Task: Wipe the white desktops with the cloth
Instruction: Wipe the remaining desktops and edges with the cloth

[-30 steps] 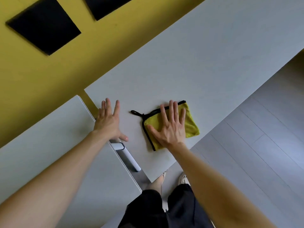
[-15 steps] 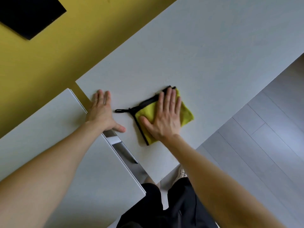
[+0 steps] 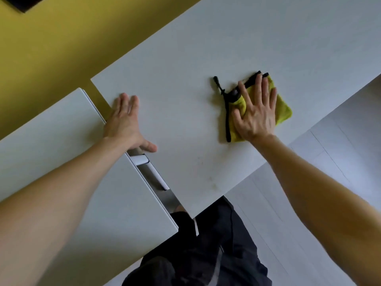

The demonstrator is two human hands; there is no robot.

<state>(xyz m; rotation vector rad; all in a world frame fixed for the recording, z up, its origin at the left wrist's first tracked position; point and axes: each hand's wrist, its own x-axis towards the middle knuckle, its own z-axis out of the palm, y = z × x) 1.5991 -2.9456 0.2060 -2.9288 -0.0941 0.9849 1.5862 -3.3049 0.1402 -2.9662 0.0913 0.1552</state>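
Note:
A folded yellow cloth (image 3: 284,109) with black trim and a black loop lies on the right-hand white desktop (image 3: 206,58), close to its near edge. My right hand (image 3: 256,112) presses flat on the cloth with fingers straight and spread. My left hand (image 3: 125,122) rests flat on the same desktop at its left edge, thumb out to the right. A second white desktop (image 3: 61,151) sits to the left, under my left forearm, separated from the first by a narrow gap.
A yellow wall (image 3: 61,38) runs behind both desks. In the gap between the desks a white bracket (image 3: 142,159) shows. Grey floor (image 3: 309,203) lies to the right, and my dark-clothed legs (image 3: 206,254) stand at the desks' near corner.
My right hand has slid the cloth to the right along the desktop, away from my left hand. The black loop now trails up and left. My left hand stays at the desk's left edge.

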